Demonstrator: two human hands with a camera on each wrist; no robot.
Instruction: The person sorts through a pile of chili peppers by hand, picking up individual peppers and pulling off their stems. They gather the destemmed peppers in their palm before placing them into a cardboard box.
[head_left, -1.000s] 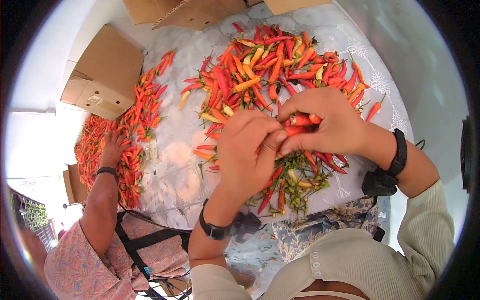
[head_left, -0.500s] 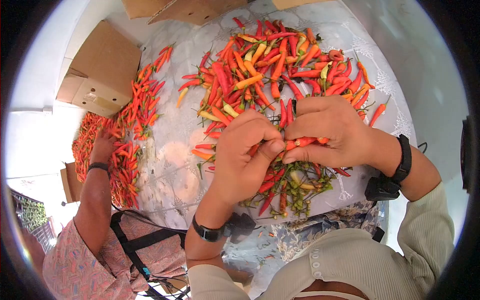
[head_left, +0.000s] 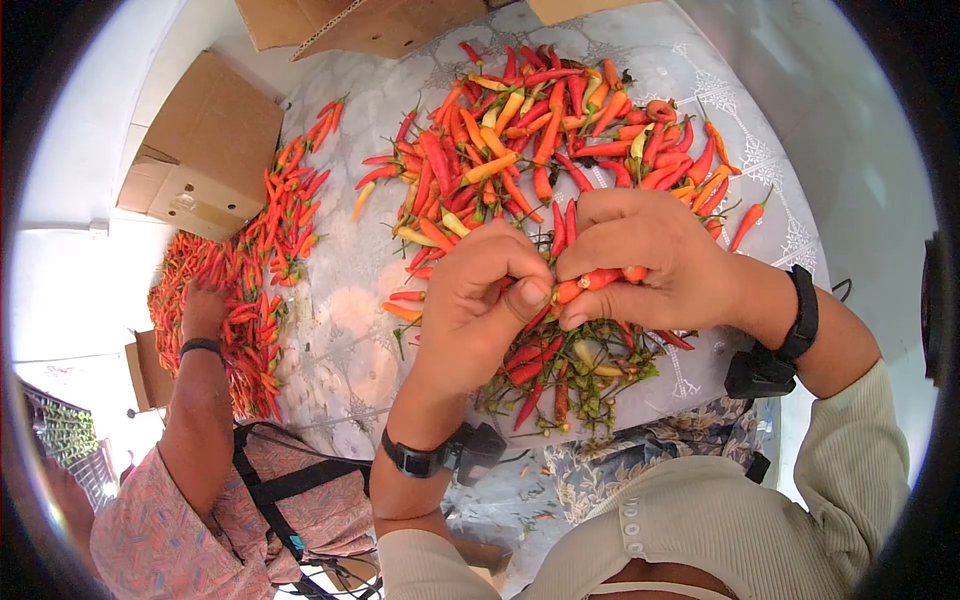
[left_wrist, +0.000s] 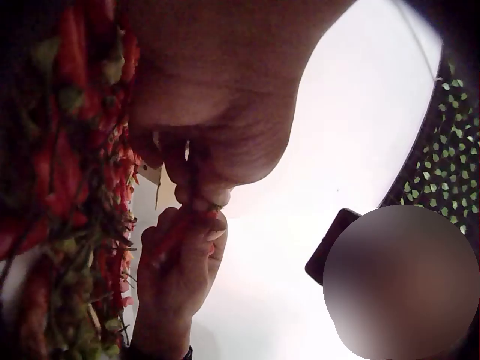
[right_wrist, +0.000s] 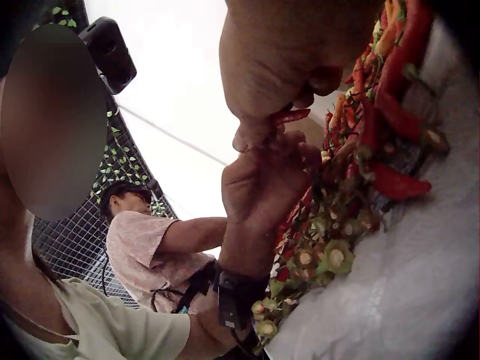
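Note:
Both hands meet over the near part of the table in the head view. My right hand (head_left: 665,265) grips a few red chili peppers (head_left: 600,280) between its thumb and curled fingers, their stem ends toward the left hand. With thumb and forefinger my left hand (head_left: 475,300) pinches at the stem end of one of them; the fingers partly hide the pinch. In the right wrist view a red chili (right_wrist: 291,116) pokes out by the fingers. Beneath the hands lie green stems (head_left: 600,405) mixed with red chilies. Behind them spreads a heap of red, orange and yellow chilies (head_left: 490,150).
At the left, another person's hand (head_left: 205,310) reaches into a large heap of red chilies (head_left: 250,350) beside a cardboard box (head_left: 215,140). More cardboard (head_left: 390,25) stands at the far edge. A patterned sheet (head_left: 350,300) covers the table.
The right hand's fingers have straightened somewhat around the chilies, showing more of them. My left hand has shifted slightly left. The other person's hand has moved within the left heap.

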